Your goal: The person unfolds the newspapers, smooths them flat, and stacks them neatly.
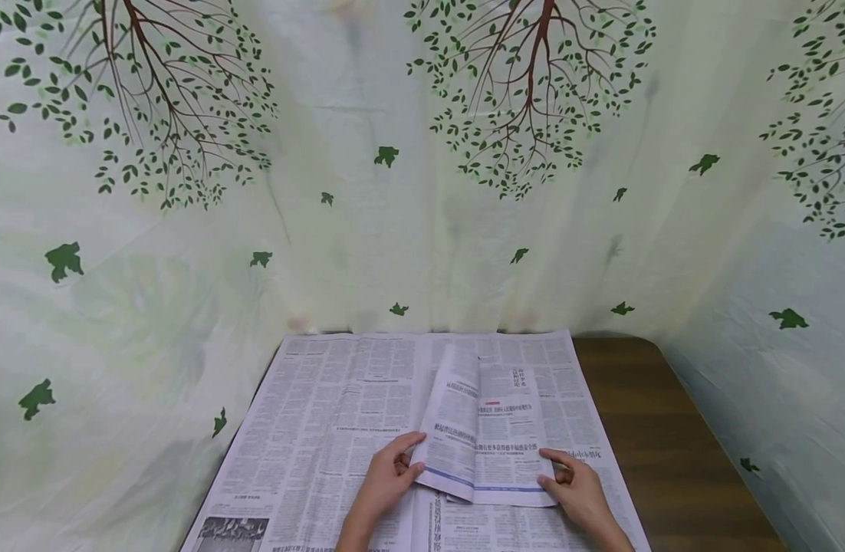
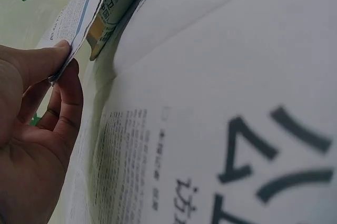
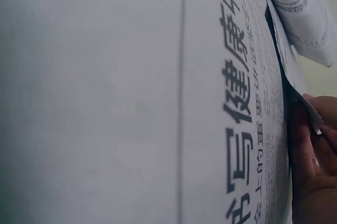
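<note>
A folded newspaper (image 1: 508, 429) lies partly opened over a larger spread of newspaper sheets. My left hand (image 1: 388, 471) pinches the lower left corner of its raised left flap (image 1: 450, 437), thumb on one face and fingers behind, as the left wrist view shows. That flap tilts up from a fold near the middle. At the lower right corner, my right hand (image 1: 577, 491) pinches the edge between thumb and fingers. In the right wrist view, the right hand (image 3: 316, 155) holds the paper edge (image 3: 303, 100) a little above the printed sheet.
Spread newspaper sheets (image 1: 312, 429) cover most of the dark wooden table (image 1: 657, 445), whose right side shows. A pale cloth (image 1: 353, 253) printed with trees and leaves hangs behind and at both sides. A small photo (image 1: 232, 533) is printed at the lower left.
</note>
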Action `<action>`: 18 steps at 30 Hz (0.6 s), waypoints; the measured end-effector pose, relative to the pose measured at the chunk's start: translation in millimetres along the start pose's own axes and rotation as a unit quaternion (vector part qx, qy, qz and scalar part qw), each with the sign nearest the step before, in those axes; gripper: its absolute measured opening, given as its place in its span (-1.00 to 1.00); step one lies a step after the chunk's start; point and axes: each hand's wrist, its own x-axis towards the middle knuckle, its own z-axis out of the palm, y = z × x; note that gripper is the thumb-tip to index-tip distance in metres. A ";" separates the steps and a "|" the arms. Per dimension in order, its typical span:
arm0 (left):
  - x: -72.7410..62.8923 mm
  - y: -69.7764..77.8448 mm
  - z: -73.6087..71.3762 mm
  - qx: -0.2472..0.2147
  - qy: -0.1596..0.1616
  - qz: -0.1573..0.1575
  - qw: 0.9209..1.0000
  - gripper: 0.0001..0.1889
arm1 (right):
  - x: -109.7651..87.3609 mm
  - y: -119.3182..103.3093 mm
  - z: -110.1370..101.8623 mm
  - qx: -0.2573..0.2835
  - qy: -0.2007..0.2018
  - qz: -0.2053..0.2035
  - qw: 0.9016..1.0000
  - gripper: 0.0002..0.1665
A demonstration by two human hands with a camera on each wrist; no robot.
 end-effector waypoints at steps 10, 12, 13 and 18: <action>-8.8 -7.5 -15.2 0.036 0.028 -0.013 0.999 -0.42 | -1.9 0.5 -3.9 -0.014 -0.001 -0.004 1.000 -0.39; -10.1 -9.2 -18.3 0.043 0.036 -0.017 0.998 -0.43 | -2.3 -0.1 -4.5 -0.015 -0.002 -0.001 1.000 -0.39; -10.9 -9.7 -20.0 0.045 0.039 -0.025 0.998 -0.42 | -2.6 -0.3 -4.9 -0.017 -0.002 0.000 1.000 -0.39; -15.4 -11.4 -28.3 0.065 0.055 -0.032 0.996 -0.42 | -2.2 0.4 -6.6 -0.029 -0.004 0.004 1.000 -0.40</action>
